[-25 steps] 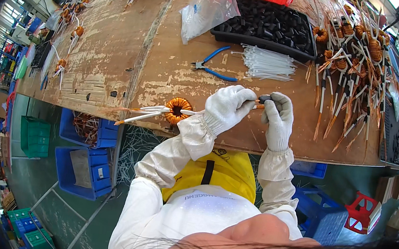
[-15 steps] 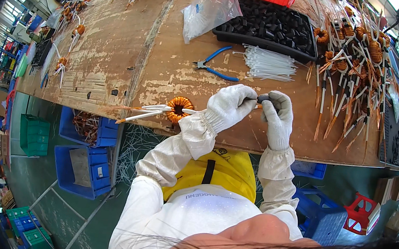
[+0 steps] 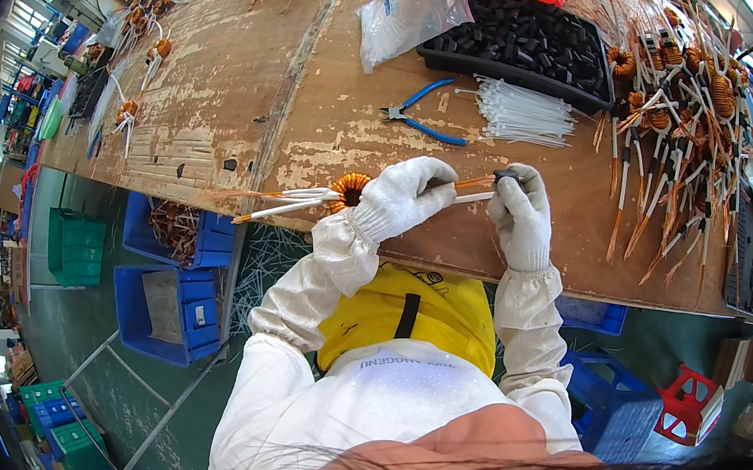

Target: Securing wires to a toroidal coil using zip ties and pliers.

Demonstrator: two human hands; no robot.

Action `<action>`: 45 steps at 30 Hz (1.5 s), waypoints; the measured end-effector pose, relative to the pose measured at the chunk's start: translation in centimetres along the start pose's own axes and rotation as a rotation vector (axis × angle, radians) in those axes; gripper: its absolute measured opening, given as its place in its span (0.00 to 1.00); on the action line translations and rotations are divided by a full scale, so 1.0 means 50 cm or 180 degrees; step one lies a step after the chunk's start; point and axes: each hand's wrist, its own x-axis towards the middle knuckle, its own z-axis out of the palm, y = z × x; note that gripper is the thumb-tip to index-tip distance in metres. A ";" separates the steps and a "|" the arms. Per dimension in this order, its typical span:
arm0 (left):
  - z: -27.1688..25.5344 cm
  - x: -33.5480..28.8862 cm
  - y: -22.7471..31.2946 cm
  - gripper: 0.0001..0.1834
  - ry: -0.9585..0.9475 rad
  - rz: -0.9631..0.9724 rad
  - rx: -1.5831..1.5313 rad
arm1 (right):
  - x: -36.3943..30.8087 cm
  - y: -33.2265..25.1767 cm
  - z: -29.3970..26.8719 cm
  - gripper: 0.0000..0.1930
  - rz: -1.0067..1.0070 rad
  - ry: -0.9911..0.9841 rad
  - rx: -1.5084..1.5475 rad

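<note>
Near the front edge of the counter (image 3: pixel 450 244), pinches black piece (image 3: pixel 504 174) in right hand (image 3: pixel 522 217), clasps wires (image 3: pixel 474 196) in curled left hand (image 3: pixel 407 199) beside orange coil (image 3: pixel 351 188); likely heavy at coil, bendy along wires, best held by white sheathing (image 3: pixel 467 198).

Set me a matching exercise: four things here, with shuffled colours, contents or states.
1. right hand
2. pliers
3. cable ties
4. tray

A. white, lying in a bundle
B. black, filled with small black pieces
C. pinching a small dark piece
D. blue-handled, lying open

Pairs: 1-C, 2-D, 3-A, 4-B
</note>
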 end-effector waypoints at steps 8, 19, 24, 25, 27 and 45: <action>-0.001 -0.007 -0.025 0.14 -0.0080 -0.0107 -0.0634 | -0.001 0.001 0.030 0.08 0.0136 0.0186 0.0382; 0.012 -0.008 -0.028 0.13 -0.0001 -0.0090 -0.0828 | -0.013 0.001 0.051 0.07 0.0011 0.0030 -0.0040; 0.021 -0.003 -0.052 0.13 0.0007 0.0028 -0.0787 | -0.009 0.023 0.044 0.11 -0.0183 0.0171 0.0203; 0.022 -0.002 -0.054 0.13 0.0004 0.0049 -0.0752 | -0.006 0.027 0.037 0.12 -0.0256 0.0197 0.0111; 0.020 -0.001 -0.055 0.13 0.0003 0.0068 -0.0716 | -0.005 0.026 0.039 0.12 -0.0326 0.0222 0.0019; 0.014 -0.005 -0.042 0.12 0.0066 0.0106 -0.0907 | -0.013 0.010 0.060 0.09 -0.0090 0.0055 -0.0400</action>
